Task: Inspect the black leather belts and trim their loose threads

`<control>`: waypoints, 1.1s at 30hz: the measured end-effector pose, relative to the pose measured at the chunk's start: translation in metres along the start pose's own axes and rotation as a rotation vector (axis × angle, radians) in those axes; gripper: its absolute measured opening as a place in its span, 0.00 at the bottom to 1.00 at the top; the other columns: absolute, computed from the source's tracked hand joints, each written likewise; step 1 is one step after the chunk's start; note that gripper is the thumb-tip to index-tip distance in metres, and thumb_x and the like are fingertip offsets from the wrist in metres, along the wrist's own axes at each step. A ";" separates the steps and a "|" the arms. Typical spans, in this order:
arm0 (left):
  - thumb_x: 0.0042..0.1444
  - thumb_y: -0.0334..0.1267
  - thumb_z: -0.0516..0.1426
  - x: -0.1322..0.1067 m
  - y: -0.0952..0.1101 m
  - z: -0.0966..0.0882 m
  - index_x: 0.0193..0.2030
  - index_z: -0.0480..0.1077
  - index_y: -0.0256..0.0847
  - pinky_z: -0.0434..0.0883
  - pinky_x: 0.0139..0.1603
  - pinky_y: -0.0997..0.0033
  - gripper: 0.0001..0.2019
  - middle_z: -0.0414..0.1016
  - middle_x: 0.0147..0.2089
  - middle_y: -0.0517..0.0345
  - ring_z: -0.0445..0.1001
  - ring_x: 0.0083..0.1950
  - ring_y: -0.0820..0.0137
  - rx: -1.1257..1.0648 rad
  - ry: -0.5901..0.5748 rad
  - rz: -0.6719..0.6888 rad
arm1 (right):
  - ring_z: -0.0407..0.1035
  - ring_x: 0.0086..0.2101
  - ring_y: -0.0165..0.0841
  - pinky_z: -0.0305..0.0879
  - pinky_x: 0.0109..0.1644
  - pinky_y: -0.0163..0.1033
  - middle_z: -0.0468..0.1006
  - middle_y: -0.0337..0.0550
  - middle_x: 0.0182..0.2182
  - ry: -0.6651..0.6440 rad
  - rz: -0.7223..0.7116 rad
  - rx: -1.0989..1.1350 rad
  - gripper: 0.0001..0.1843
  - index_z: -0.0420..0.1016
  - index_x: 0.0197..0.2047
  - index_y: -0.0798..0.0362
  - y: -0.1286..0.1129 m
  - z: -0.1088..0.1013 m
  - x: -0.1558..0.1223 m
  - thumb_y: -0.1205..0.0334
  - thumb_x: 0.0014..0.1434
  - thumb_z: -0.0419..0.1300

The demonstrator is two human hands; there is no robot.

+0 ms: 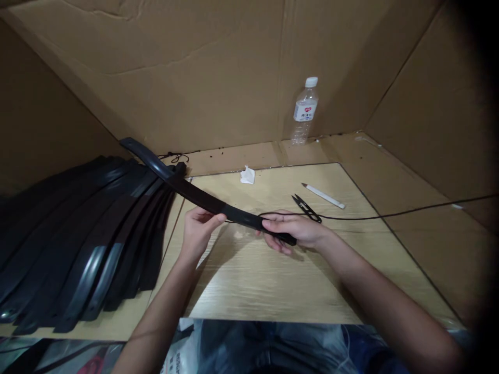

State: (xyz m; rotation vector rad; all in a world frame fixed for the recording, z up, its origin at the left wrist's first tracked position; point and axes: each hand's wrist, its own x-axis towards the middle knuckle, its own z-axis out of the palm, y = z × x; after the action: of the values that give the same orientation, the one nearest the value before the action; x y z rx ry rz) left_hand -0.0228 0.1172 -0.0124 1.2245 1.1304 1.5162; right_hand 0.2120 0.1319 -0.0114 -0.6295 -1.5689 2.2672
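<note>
A long, curved black slat with a matte, darker band around its middle slants across the view, its far end raised to the left. My left hand pinches it from below at the right edge of that band, thumb on the near side. Near the lower end, my right hand is closed around the slat, thumb on top. A thin black cord comes in from the right and passes over the right hand to the slat. Part of the cord runs behind the slat, where I cannot follow it.
Many similar slats lie fanned in a pile at left. Thread snips and a white pencil rest beyond my right hand. A paper scrap and a plastic bottle stand farther back, near the cardboard wall.
</note>
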 end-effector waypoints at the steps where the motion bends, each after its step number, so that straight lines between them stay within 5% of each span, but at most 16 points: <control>1: 0.36 0.40 0.69 0.001 -0.001 0.000 0.25 0.75 0.36 0.68 0.34 0.73 0.12 0.75 0.27 0.56 0.71 0.30 0.72 -0.038 0.026 -0.006 | 0.58 0.16 0.17 0.53 0.18 0.22 0.66 0.35 0.22 0.021 -0.040 0.043 0.25 0.64 0.47 0.60 0.001 0.003 0.003 0.45 0.61 0.55; 5: 0.38 0.39 0.69 0.001 0.000 0.003 0.21 0.69 0.35 0.63 0.31 0.77 0.14 0.69 0.22 0.61 0.65 0.26 0.78 -0.112 0.100 -0.038 | 0.48 0.14 0.15 0.40 0.14 0.23 0.59 0.31 0.21 0.140 -0.105 0.142 0.27 0.64 0.48 0.62 0.004 0.015 0.012 0.45 0.59 0.58; 10: 0.45 0.39 0.67 -0.002 0.003 0.005 0.22 0.69 0.36 0.61 0.32 0.76 0.12 0.67 0.23 0.60 0.64 0.28 0.77 -0.105 0.067 -0.021 | 0.46 0.13 0.16 0.38 0.14 0.25 0.57 0.31 0.20 0.302 -0.164 0.075 0.28 0.64 0.45 0.61 0.007 0.018 0.019 0.43 0.56 0.59; 14: 0.44 0.39 0.67 -0.002 0.003 0.004 0.22 0.69 0.35 0.60 0.32 0.78 0.12 0.67 0.23 0.61 0.63 0.27 0.78 -0.127 0.098 -0.051 | 0.57 0.19 0.19 0.52 0.21 0.25 0.64 0.37 0.22 0.489 -0.271 -0.269 0.21 0.68 0.40 0.60 0.012 0.017 0.022 0.46 0.60 0.55; 17: 0.44 0.40 0.67 -0.001 0.002 0.006 0.24 0.72 0.36 0.62 0.33 0.78 0.11 0.69 0.24 0.60 0.65 0.29 0.77 -0.111 0.119 -0.082 | 0.69 0.37 0.28 0.65 0.39 0.30 0.74 0.45 0.36 0.684 -0.386 -0.632 0.16 0.74 0.42 0.58 0.015 0.020 0.023 0.53 0.63 0.53; 19: 0.43 0.41 0.67 -0.001 0.001 0.007 0.27 0.74 0.37 0.63 0.35 0.77 0.11 0.71 0.27 0.58 0.67 0.31 0.76 -0.093 0.117 -0.084 | 0.69 0.44 0.32 0.65 0.47 0.35 0.74 0.44 0.42 0.758 -0.366 -0.831 0.16 0.75 0.48 0.53 0.015 0.024 0.023 0.56 0.64 0.52; 23: 0.44 0.44 0.67 0.000 -0.003 0.007 0.31 0.76 0.37 0.64 0.34 0.76 0.13 0.72 0.29 0.57 0.67 0.31 0.75 -0.025 0.145 -0.103 | 0.69 0.44 0.35 0.65 0.44 0.38 0.72 0.45 0.45 0.826 -0.241 -1.112 0.23 0.66 0.60 0.50 0.015 0.034 0.024 0.52 0.67 0.47; 28: 0.48 0.42 0.65 0.001 -0.007 0.002 0.26 0.74 0.36 0.62 0.32 0.77 0.11 0.66 0.25 0.60 0.63 0.28 0.77 0.018 0.159 -0.055 | 0.67 0.43 0.31 0.62 0.45 0.34 0.72 0.43 0.43 0.802 -0.249 -1.009 0.15 0.70 0.50 0.54 0.016 0.037 0.027 0.57 0.64 0.51; 33: 0.48 0.41 0.65 -0.002 -0.006 0.005 0.30 0.76 0.36 0.63 0.33 0.76 0.09 0.70 0.27 0.58 0.65 0.30 0.75 0.059 0.111 -0.014 | 0.61 0.27 0.22 0.53 0.31 0.27 0.69 0.36 0.28 0.759 -0.204 -0.812 0.10 0.65 0.35 0.57 0.015 0.035 0.026 0.59 0.56 0.58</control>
State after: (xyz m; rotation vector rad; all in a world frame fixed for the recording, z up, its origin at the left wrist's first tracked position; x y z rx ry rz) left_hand -0.0173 0.1172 -0.0180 1.1808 1.2622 1.5663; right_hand 0.1712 0.1112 -0.0193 -1.2546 -1.9243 0.9555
